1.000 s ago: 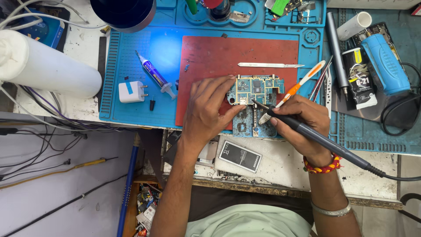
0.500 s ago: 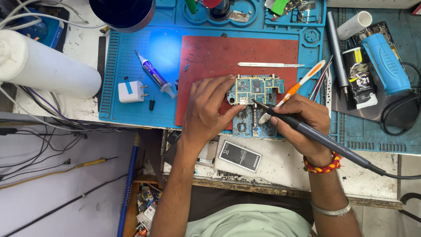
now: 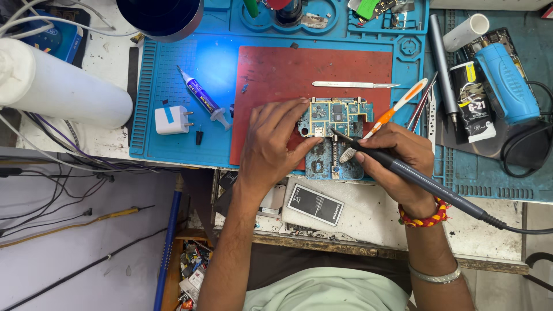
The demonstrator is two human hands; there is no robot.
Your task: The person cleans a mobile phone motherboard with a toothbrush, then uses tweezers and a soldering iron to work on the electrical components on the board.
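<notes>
A blue phone circuit board [image 3: 337, 118] lies on the red mat [image 3: 299, 75], which sits on a blue work mat [image 3: 173, 144]. My left hand [image 3: 271, 147] presses fingertips on the board's left edge and holds it down. My right hand [image 3: 397, 158] grips a dark soldering iron [image 3: 403, 173] like a pen, its tip touching the board near its middle. The same hand also holds an orange-and-white brush [image 3: 397, 106] that sticks out toward the upper right. A cable runs from the iron off to the right.
A syringe tube [image 3: 201, 98], a white plug adapter [image 3: 171, 120] and metal tweezers [image 3: 354, 84] lie on the mats. A phone battery [image 3: 315, 204] rests near the bench's front edge. A white roll [image 3: 57, 86] lies left; blue tool [image 3: 504, 80], tubes and cables lie right.
Both hands stay on the board. The iron's tip has shifted only slightly on the board.
</notes>
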